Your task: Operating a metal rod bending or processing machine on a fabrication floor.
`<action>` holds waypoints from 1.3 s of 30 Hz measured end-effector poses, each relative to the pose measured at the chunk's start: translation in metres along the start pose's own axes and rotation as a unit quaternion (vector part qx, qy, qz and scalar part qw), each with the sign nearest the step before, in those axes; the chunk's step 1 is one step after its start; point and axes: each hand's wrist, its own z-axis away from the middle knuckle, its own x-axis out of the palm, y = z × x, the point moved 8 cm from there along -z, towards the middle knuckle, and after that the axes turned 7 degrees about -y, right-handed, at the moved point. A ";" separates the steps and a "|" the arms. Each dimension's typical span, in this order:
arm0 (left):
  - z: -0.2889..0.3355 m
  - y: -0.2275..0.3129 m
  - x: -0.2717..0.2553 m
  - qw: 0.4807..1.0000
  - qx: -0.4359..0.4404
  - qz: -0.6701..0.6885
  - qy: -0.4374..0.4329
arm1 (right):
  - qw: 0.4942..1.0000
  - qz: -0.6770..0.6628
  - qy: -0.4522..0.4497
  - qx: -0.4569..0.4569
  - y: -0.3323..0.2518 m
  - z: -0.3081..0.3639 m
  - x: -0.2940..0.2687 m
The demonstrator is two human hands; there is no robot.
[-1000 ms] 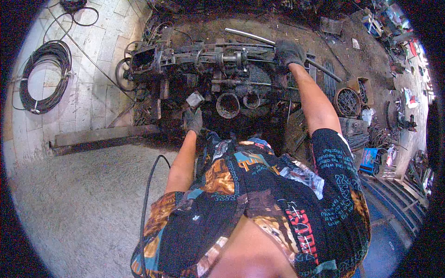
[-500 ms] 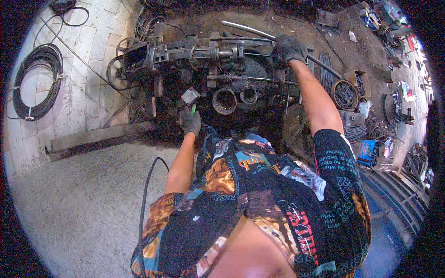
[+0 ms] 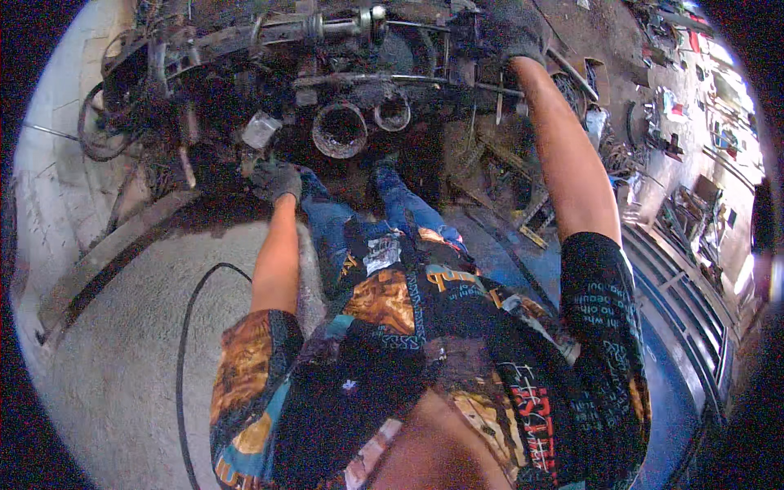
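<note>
A dark, greasy machine [image 3: 245, 45] with shafts and clamps spans the far side. My right hand [image 3: 516, 37], in a dark glove, reaches to its right end. It is closed on a grey metal bar [image 3: 573, 75], whose lower end sticks out to the right; the rest is lost at the frame's top. My left hand [image 3: 278, 181], gloved too, is low at the machine's left front, fingers curled. What they hold is hidden in shadow. Just beyond it sits a pale square block [image 3: 261, 129]. Two round metal cups, a larger one [image 3: 340, 131] and a smaller one [image 3: 393, 112], stand at the machine's front.
A black cable [image 3: 186, 327] lies on the rough floor at left. Along the wall runs a beam [image 3: 122, 253]. A slatted metal frame [image 3: 686, 310] stands at right, with loose scrap [image 3: 694, 204] beyond. My jeans-clad legs [image 3: 400, 200] show below the machine.
The view has shifted, so the machine sits higher and further left. My right hand remains on the metal bar; my left stays by the pale block, and the green bit at its fingers no longer shows.
</note>
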 end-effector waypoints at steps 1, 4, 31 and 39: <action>-0.014 -0.002 0.033 0.994 0.020 0.036 -0.099 | 0.999 -0.030 -0.003 0.015 -0.003 0.005 -0.009; -0.032 0.002 0.084 0.987 0.048 0.059 -0.144 | 0.998 -0.012 -0.065 0.023 -0.018 0.006 -0.023; 0.007 0.030 -0.109 0.966 0.160 0.088 -0.182 | 0.957 -0.257 0.097 -0.096 0.029 0.041 -0.016; -0.005 0.057 -0.181 0.930 0.339 -0.124 -0.068 | 0.961 -0.237 0.144 0.013 0.132 0.095 0.010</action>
